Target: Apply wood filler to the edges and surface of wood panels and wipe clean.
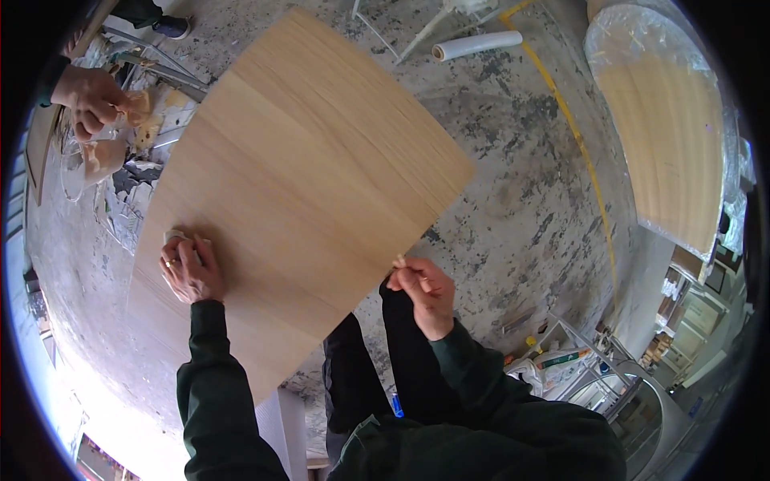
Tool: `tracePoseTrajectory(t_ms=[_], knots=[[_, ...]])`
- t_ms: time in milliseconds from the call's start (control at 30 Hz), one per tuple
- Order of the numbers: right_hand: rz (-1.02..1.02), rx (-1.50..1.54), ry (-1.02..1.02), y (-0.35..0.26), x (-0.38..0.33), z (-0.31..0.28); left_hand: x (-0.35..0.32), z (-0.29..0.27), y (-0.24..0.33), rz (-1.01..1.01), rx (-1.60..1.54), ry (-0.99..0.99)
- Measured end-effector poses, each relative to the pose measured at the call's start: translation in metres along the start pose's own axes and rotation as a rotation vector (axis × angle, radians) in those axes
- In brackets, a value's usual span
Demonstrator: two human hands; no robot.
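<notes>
A wide light-brown wooden panel [313,152] lies in front of me, its grain running at a slant. On its left part my left hand [191,268] presses down, fingers bent around a small pale pad [172,236]. Most of that pad is hidden under the palm, so its kind does not show. Just off the panel's near right edge, my right hand [425,290] is held up. Its thumb and fingers pinch a small pale piece [399,260], too small to name.
At the far left another person's hand [92,100] hovers by a clear plastic cup [103,159] with brownish contents. A white roll [477,46] lies on the stained floor beyond the panel. On the right stands a plastic-wrapped wooden panel [662,128]; a metal frame [597,353] stands lower right.
</notes>
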State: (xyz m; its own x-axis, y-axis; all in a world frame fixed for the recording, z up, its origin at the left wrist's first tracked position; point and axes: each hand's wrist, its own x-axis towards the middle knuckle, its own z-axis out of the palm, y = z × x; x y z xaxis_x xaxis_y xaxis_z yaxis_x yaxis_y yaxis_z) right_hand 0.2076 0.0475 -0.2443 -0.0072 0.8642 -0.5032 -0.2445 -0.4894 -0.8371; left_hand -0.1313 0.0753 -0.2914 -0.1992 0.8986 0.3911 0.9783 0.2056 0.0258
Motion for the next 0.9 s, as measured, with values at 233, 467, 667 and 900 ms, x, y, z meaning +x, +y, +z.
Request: tracePoseTrajectory(t_ms=[233, 467, 667, 900], knots=[[-0.072, 0.138, 0.220, -0.017, 0.051, -0.087, -0.029, 0.004, 0.038, -0.407, 0.235, -0.055], [-0.070, 0.286, 0.258, -0.017, 0.115, -0.095, -0.036, -0.001, 0.104, -0.595, 0.186, -0.047], [-0.093, 0.392, 0.217, -0.006, 0.136, -0.086, -0.037, 0.003, 0.102, -0.585, 0.214, -0.005], [-0.139, 0.382, 0.181, -0.002, 0.132, -0.085, -0.035, 0.001, 0.104, -0.591, 0.214, -0.033]])
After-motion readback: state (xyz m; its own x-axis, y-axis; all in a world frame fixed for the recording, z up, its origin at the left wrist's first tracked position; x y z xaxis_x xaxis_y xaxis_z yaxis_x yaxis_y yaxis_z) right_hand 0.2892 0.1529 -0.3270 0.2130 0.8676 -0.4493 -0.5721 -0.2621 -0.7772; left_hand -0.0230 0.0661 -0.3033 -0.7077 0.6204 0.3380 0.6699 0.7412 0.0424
